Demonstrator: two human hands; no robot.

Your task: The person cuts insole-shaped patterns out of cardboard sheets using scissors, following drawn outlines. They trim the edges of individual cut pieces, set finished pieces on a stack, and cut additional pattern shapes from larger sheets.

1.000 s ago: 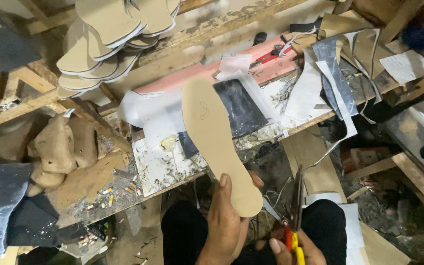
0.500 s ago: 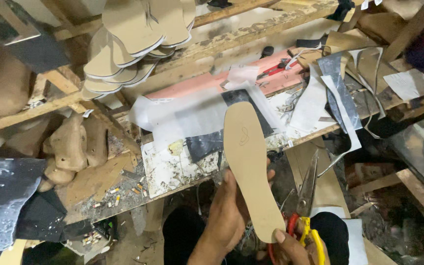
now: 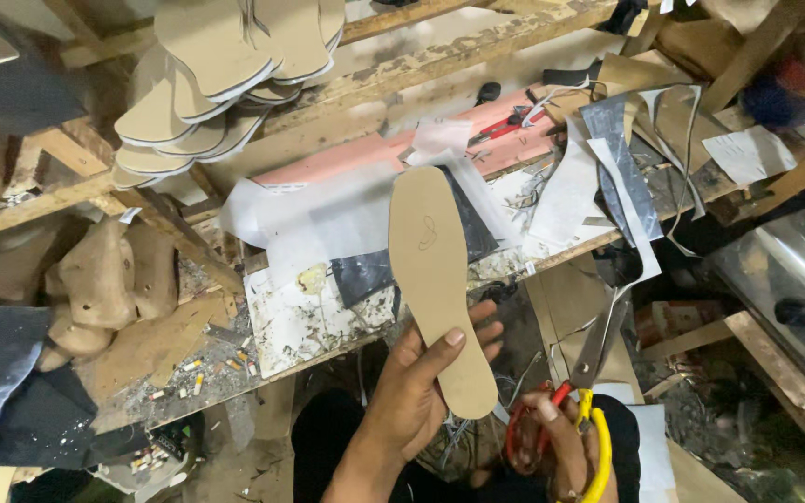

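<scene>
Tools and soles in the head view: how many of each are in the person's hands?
Tan insole, in the left hand: 1
Scissors with red and yellow handles, in the right hand: 1
Total: 2
The stacked insoles on the bench overlap too much to count.

Bench point(image 3: 347, 61) crowded w/ paper scraps point(image 3: 566, 191), sole stack point(image 3: 216, 74) upper left, shoe lasts point(image 3: 104, 279) left. Free room only below bench edge, around left hand point(image 3: 416, 396) & scissors point(image 3: 579, 391).
</scene>
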